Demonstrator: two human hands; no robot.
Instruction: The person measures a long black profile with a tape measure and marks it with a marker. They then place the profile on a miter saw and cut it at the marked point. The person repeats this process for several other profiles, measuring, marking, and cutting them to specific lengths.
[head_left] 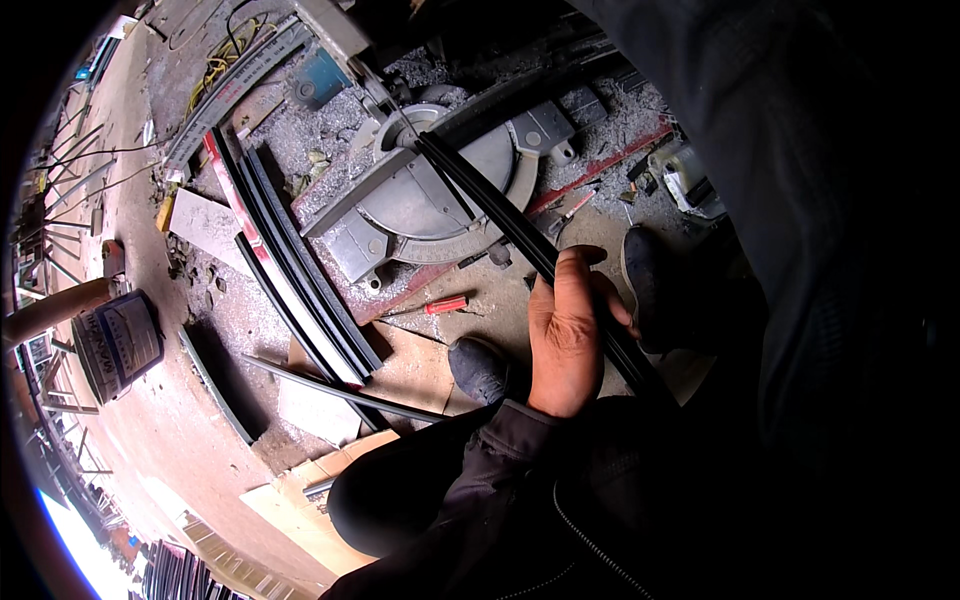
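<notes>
My left hand (565, 345) is closed round a long black profile bar (490, 205) with grooves along its length. The bar slants from the dark lower right up to the fence of a mitre saw (425, 205), where its far end lies over the round metal table. Dark cloth (690, 90) fills the upper right, and my right hand does not show. Near the left hand, a red-handled screwdriver (447, 304) lies on the floor between the saw and my dark shoe (480, 368).
Several black and red-white profile bars (300, 265) lie left of the saw. Metal shavings (325, 125) cover the floor around it. A yellow cable (213, 78) is coiled at the far left. A labelled bucket (120, 345) stands at left, and cardboard (415, 360) lies near my feet.
</notes>
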